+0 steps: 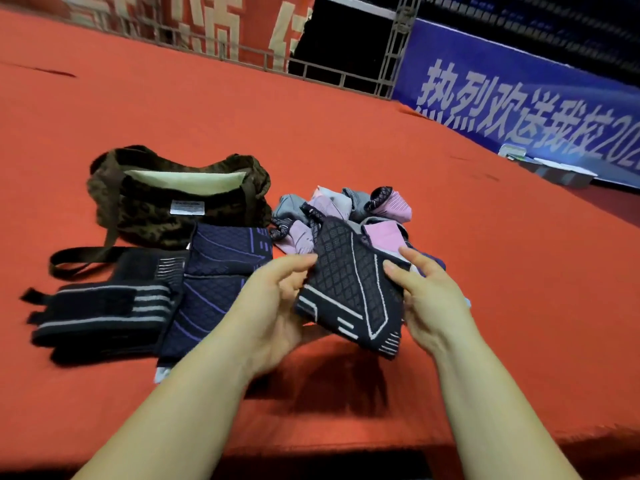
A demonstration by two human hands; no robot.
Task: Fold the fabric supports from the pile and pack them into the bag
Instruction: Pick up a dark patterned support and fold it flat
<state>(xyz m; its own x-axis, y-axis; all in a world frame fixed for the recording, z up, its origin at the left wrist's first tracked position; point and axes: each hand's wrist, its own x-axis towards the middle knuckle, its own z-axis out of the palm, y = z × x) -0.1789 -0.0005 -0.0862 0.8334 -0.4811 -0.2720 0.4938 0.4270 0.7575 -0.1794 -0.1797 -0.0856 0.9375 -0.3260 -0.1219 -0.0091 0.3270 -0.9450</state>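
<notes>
A person's left hand (277, 303) and right hand (427, 296) each pinch a side of a black knit support (349, 289), lifted above the red carpet (346, 140) in front of the pink-and-grey pile (346, 209). The camouflage bag (166, 199) lies open to the left, behind two folded dark supports (211, 282).

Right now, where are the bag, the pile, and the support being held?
camouflage bag (152, 216), head view, front wall below the label.
pile of fabric supports (329, 206), head view, pink piece on top.
black diamond-patterned support (349, 289), head view, its middle.
</notes>
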